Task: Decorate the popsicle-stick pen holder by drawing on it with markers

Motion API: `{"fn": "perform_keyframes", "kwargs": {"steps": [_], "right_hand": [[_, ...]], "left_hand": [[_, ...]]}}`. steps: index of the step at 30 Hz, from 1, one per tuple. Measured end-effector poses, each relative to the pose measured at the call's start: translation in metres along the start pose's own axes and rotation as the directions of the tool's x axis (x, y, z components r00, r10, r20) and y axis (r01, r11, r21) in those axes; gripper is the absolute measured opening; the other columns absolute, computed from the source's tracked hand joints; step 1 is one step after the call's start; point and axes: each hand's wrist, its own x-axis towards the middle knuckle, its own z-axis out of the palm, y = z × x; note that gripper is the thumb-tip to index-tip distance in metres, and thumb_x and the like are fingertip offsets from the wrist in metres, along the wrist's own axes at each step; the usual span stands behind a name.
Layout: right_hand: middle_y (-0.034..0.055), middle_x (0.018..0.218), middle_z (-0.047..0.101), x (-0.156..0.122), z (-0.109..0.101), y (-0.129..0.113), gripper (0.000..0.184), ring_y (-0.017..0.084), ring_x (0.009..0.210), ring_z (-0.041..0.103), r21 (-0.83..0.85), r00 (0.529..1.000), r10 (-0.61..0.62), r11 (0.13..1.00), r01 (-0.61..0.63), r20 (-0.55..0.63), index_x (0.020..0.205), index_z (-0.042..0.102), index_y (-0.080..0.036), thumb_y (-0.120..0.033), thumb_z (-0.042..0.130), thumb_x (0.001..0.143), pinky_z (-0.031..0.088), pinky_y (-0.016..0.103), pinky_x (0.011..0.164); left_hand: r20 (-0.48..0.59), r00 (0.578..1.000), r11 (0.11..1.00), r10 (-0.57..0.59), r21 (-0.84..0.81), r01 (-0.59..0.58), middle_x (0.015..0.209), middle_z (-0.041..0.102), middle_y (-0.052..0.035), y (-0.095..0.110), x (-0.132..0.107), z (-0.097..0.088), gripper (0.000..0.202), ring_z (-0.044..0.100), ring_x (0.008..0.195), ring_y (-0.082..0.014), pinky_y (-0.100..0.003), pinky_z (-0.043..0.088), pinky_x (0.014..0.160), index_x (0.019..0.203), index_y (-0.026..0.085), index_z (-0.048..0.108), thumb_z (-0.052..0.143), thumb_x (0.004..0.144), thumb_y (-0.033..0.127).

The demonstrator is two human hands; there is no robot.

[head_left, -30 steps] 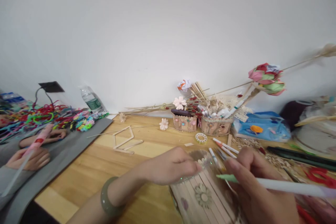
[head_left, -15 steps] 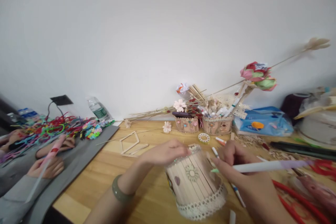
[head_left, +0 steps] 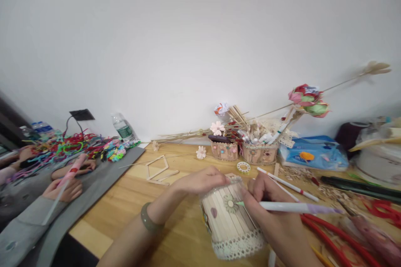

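A round holder of flat wooden sticks [head_left: 227, 223] with a lace band at its base stands on the wooden table [head_left: 125, 204]. My left hand [head_left: 200, 180], a green bangle on its wrist, grips the holder's top rim with curled fingers. My right hand [head_left: 269, 210] pinches a white marker with a green tip [head_left: 288, 207]. The tip touches a flower drawn on the holder's side [head_left: 231, 203].
Two small decorated pots [head_left: 244, 151] with sticks and paper flowers stand by the wall, a blue packet [head_left: 313, 153] to their right. Loose pens, red scissors [head_left: 332, 238] and wood scraps lie right. At left, another person's hands [head_left: 64, 187] hold a pink stick near coloured pipe cleaners [head_left: 72, 150] and a bottle.
My right hand brought the marker leftward and down until its tip reached the flower on the holder. The holder now stands more upright under my left hand.
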Motion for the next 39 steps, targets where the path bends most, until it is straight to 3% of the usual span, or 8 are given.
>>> {"fn": "perform_keyframes", "kwargs": {"steps": [19,39], "right_hand": [[-0.007,0.05,0.032,0.004,-0.004,0.011,0.031,0.011,0.046,0.03,-0.023,0.999,-0.041,0.999,0.042,0.017,0.056,0.029,-0.024,-0.025,0.052,0.078,0.026,0.023,0.042],[-0.0069,0.053,0.032,0.002,-0.005,0.005,0.031,0.011,0.048,0.029,0.02,0.998,-0.035,0.999,0.034,0.049,0.057,0.029,-0.023,-0.023,0.052,0.079,0.026,0.024,0.043]], "left_hand": [[-0.012,1.0,0.999,-0.017,-0.034,0.016,0.049,0.027,0.007,0.005,-0.002,0.002,0.033,0.023,0.045,-0.0067,-0.023,0.019,0.042,0.05,0.018,0.035,0.041,0.075,0.038],[-0.024,0.999,0.998,-0.024,-0.058,0.022,0.048,0.026,0.0071,0.004,-0.002,0.004,0.035,0.022,0.044,-0.0062,-0.023,0.018,0.041,0.049,0.018,0.034,0.042,0.075,0.039]]}}
